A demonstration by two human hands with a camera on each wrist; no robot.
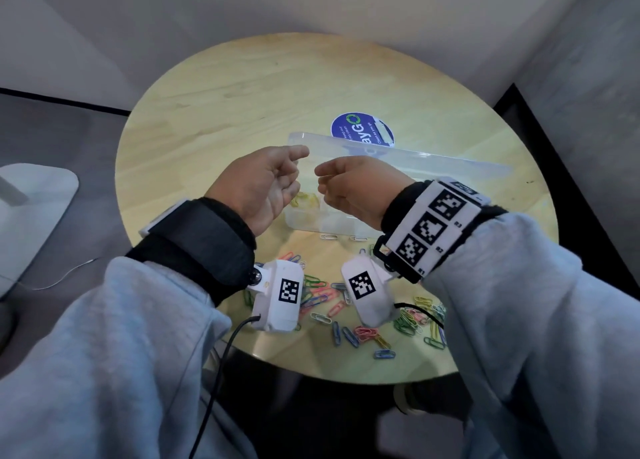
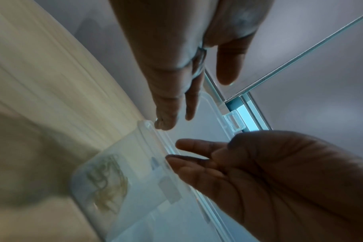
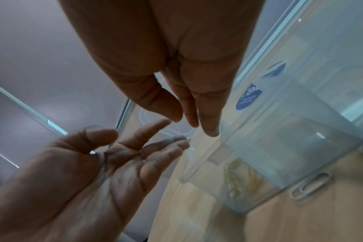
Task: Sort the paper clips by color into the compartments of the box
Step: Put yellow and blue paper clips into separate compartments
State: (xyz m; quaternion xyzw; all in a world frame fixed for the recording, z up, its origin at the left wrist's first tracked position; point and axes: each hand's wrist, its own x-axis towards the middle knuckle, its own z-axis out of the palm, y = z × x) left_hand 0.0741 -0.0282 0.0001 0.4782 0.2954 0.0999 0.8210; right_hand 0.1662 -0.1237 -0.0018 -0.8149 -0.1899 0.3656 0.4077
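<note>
A clear plastic box (image 1: 313, 222) stands on the round wooden table (image 1: 242, 94), its lid (image 1: 433, 167) open toward the back. Yellow paper clips (image 1: 304, 200) (image 2: 110, 185) (image 3: 240, 178) lie in its left end compartment. My left hand (image 1: 277, 178) (image 2: 172, 106) (image 3: 114, 163) hovers over that end, palm turned inward, fingers relaxed. A thin pale loop sits in its thumb crease in the left wrist view; I cannot tell what it is. My right hand (image 1: 346, 184) (image 3: 186, 98) (image 2: 259, 172) faces it a little apart, fingers straight, nothing seen in them.
A loose pile of mixed coloured clips (image 1: 346, 306) lies near the table's front edge, under my wrists. Two white clips (image 1: 329, 236) (image 3: 309, 185) lie against the box's front wall. A blue round sticker (image 1: 362, 129) is behind the lid. A white stand base (image 1: 34, 209) sits left.
</note>
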